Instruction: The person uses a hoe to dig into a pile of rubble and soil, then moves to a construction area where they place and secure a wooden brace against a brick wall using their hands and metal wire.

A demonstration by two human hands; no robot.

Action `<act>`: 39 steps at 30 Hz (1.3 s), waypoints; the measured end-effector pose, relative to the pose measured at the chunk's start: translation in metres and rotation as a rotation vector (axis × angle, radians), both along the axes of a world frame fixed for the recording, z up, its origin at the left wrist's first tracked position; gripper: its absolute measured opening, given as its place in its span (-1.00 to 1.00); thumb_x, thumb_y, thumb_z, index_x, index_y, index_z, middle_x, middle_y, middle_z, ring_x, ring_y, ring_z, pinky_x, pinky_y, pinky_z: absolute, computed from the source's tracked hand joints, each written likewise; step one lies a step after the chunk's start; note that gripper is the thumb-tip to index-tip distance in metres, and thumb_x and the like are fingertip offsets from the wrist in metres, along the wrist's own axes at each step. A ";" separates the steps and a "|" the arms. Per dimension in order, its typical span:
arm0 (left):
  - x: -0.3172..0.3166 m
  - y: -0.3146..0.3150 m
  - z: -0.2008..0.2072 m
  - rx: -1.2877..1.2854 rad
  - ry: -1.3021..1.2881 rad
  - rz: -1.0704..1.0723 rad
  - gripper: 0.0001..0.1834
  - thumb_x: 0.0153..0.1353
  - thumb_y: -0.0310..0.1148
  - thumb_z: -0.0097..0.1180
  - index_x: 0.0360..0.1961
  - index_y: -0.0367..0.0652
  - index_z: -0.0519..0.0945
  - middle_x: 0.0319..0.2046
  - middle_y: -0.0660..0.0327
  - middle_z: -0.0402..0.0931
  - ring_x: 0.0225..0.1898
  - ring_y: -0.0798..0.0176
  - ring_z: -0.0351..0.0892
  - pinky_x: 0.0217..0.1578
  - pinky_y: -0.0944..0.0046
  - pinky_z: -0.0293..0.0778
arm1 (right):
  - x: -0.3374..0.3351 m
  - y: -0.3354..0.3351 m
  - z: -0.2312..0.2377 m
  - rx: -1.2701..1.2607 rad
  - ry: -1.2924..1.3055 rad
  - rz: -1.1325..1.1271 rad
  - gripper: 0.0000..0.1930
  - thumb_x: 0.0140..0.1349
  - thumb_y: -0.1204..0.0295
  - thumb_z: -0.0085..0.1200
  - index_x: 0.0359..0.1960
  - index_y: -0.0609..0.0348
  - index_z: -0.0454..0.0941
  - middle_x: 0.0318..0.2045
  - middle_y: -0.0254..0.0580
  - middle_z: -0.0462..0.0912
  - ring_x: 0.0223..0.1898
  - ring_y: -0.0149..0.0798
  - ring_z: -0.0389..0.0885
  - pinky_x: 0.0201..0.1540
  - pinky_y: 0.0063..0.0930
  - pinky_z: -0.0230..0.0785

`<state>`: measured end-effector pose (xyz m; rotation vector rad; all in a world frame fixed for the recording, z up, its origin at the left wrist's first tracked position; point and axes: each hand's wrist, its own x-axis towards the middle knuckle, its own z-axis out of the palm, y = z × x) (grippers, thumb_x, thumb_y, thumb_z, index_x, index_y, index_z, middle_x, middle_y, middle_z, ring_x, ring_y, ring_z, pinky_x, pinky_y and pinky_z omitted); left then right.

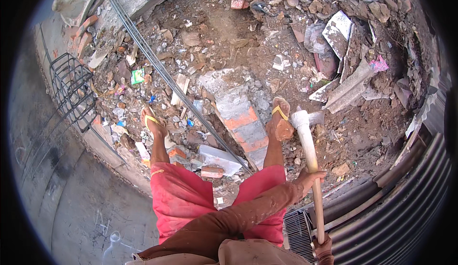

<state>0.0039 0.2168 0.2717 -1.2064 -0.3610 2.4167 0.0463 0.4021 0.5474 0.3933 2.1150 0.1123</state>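
A long-handled hammer slants up in front of me on the right, its grey, dust-whitened head raised over the rubble. Around the middle of its pale wooden handle my left hand is closed, the arm in its brown sleeve crossing my body. Lower down, my right hand grips the handle's butt end, partly cut off by the lower edge. Left of the hammer head lies a broken brick-and-mortar column, between my feet in yellow-strapped sandals.
Long steel rods run diagonally across the rubble to the column. A bent rebar cage lies at the left beside a grey concrete surface. Corrugated metal sheets border the right. Broken slabs and loose debris cover the ground ahead.
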 end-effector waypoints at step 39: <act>0.030 -0.382 -0.400 -0.756 -0.039 -0.923 -0.84 0.01 -0.49 -0.01 -0.34 -0.31 0.43 -0.63 0.13 0.44 -0.56 0.23 0.48 -0.50 0.22 0.46 | -0.033 -0.471 -0.512 -0.654 -0.333 -0.166 -0.70 0.07 0.22 0.04 -0.50 0.27 0.46 -0.70 -0.26 0.42 -0.68 -0.36 0.40 -0.60 -0.46 0.26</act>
